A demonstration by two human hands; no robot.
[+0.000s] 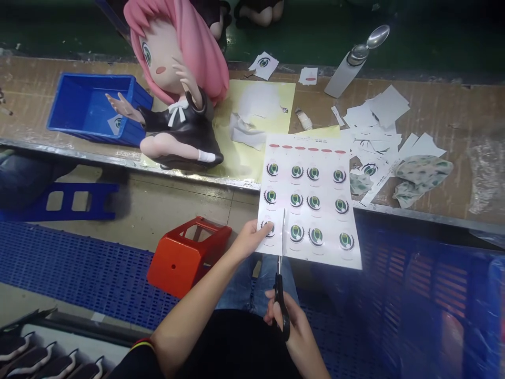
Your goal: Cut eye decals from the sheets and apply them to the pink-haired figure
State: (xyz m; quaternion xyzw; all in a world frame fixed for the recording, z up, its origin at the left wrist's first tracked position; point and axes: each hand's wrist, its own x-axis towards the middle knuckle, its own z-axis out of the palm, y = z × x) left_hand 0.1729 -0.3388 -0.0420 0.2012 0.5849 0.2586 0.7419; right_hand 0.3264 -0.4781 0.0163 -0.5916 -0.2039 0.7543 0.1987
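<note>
My left hand (253, 238) pinches the lower left corner of a white sticker sheet (325, 218), thumb on top. Rows of green eye prints and a top row of red ovals cover the sheet. In my right hand (290, 318) is a pair of black-handled scissors (279, 295), fingers through the handles. Their blades reach up into the sheet from its bottom edge, between the first and second columns of eyes. The sheet is held out over the table's near edge. Beyond it, a pink-haired figurine (181, 105) sits on yellow paper (282, 100).
A blue bin (92, 87) holds an eye cutout. Paper scraps (389, 108), a spotted cloth (424, 173), a small tube (303, 119) and a white bottle (343, 73) lie or stand on the table (23, 118). An orange-red stool (177, 263) is at lower left, blue crates (410, 300) at right.
</note>
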